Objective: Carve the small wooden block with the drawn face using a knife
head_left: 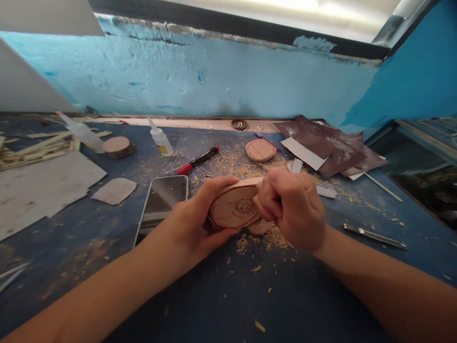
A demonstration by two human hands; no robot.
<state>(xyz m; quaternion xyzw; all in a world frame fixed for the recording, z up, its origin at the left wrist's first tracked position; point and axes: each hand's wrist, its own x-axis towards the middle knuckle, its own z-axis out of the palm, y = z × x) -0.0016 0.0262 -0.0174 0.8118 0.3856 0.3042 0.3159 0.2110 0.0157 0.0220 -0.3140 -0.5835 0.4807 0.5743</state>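
Note:
My left hand (200, 214) is closed around the left side of an oval wooden slice (228, 212), thumb below and fingers along the far edge. The slice is tilted toward me, with a red line around its rim and a dark line drawing in its middle. In a fist, my right hand (294, 205) presses against the slice's right side. It seems to grip a thin tool (263, 166), of which only a narrow end shows past the fingers; its kind is hidden. Under the slice lies another pale wooden piece (260, 227) among wood shavings (274, 237).
A phone (162, 200) lies left of my left hand. Beyond are a red-and-black marker (198, 160), a glue bottle (160, 138), another wooden slice (260, 150) and dark sandpaper sheets (321, 140). A metal cutter (374, 236) lies at right, a wood round (119, 146) at left.

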